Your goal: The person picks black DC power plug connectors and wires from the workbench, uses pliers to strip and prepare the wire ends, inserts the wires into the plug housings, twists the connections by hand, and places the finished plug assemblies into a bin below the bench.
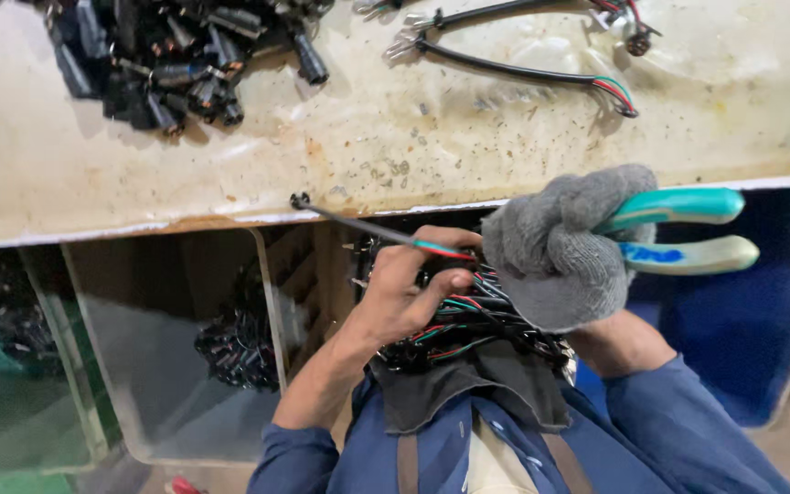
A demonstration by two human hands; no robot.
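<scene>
Just below the bench edge, over the person's lap, a thin black sheathed cable with red and green cores showing at its near end (372,229) sticks out up-left towards the worn, stained cream worktop (505,155). The bare left hand (400,293) pinches it at the coloured end, fingers closed. It looks light and limp, likely to droop and slip, so holding it close to the end seems best; the exposed cores look easy to nick. Under that hand lies a tangled bundle of similar black, red and green wires (477,320). The right hand, in a grey knitted glove (555,247), is closed on teal-and-cream handled pliers (678,229). A heap of black cylindrical connectors (166,64) lies well apart on the worktop.
</scene>
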